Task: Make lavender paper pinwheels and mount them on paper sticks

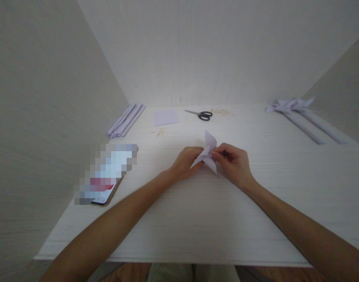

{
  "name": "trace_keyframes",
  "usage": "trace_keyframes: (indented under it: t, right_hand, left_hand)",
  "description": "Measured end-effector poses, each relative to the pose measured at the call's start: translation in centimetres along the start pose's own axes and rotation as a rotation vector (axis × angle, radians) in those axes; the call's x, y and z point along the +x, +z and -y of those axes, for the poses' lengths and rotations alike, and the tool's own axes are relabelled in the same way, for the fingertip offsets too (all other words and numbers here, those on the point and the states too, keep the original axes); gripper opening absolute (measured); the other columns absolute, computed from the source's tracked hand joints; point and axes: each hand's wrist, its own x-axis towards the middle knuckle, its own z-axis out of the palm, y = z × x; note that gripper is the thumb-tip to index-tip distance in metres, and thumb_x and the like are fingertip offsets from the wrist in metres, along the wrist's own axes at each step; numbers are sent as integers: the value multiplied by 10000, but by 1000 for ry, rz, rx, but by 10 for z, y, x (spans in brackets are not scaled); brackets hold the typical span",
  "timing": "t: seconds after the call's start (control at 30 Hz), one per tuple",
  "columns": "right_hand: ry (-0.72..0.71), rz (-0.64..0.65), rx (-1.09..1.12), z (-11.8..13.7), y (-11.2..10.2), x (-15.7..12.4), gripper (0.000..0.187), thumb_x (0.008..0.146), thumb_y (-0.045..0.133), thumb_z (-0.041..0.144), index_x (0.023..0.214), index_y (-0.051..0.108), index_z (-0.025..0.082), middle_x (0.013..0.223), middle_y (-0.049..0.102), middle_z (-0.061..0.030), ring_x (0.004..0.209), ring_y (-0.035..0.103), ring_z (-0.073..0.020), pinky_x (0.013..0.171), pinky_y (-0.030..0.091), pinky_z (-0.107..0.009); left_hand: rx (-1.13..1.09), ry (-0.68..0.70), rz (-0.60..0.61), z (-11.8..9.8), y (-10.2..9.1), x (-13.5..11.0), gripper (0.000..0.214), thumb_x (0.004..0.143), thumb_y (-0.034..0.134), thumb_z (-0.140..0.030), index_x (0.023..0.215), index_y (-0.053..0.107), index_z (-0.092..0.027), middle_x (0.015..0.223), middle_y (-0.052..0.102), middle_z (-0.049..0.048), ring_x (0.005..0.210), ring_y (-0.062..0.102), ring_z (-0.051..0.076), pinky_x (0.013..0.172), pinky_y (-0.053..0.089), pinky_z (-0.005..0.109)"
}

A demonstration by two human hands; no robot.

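Over the middle of the table, both hands are on a pale lilac paper pinwheel [209, 150] with curved, pointed blades. My left hand [187, 162] grips it from the left and behind, its fingertips partly hidden by the blades. From the right, my right hand [234, 162] pinches the paper near the pinwheel's centre between thumb and forefinger. Whether a small pin sits in that pinch is too small to make out. Beyond the hands lie a square paper sheet [165, 117] and black-handled scissors [203, 115].
Several rolled paper tubes [127, 120] lie at the back left. Finished-looking pinwheels on paper sticks [305, 124] rest at the back right. Thin toothpick-like sticks [160, 132] are scattered near the sheet. A phone [109, 176], partly blurred, lies left. Walls [214, 51] enclose the white table [179, 227].
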Motion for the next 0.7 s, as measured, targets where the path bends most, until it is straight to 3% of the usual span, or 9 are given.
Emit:
trace_keyframes:
  t: [0.17, 0.27, 0.4, 0.7]
  right_hand:
    - [3, -62, 166, -4, -3, 4, 83, 725, 553, 254, 684, 578, 186, 648, 561, -3, 603, 502, -128, 570, 391, -268]
    - [-66, -33, 71, -5, -4, 6, 41, 705, 579, 232, 699, 575, 191, 644, 516, 7, 590, 460, -116, 555, 370, -260]
    - [-176, 32, -103, -2, -4, 6, 20, 697, 581, 182, 705, 566, 191, 654, 496, 9, 591, 425, -109, 551, 356, -255]
    - [-165, 111, -165, -1, -5, 9, 26, 696, 585, 194, 690, 560, 196, 661, 513, -1, 592, 451, -114, 550, 378, -257]
  left_hand:
    - [-25, 44, -112, 1, 0, -1, 181, 725, 414, -163, 573, 507, -129, 615, 545, 30, 556, 489, 103, 522, 375, 211]
    - [-18, 54, -128, 2, 1, -1, 169, 735, 408, -167, 614, 519, -130, 636, 559, 33, 575, 501, 107, 540, 387, 217]
    - [-23, 65, -105, 3, 1, -1, 156, 735, 404, -161, 671, 542, -125, 663, 572, 39, 602, 517, 117, 564, 400, 226]
    - [154, 19, 37, 0, -1, -2, 178, 737, 390, -157, 715, 563, -123, 686, 568, 48, 643, 533, 133, 590, 409, 235]
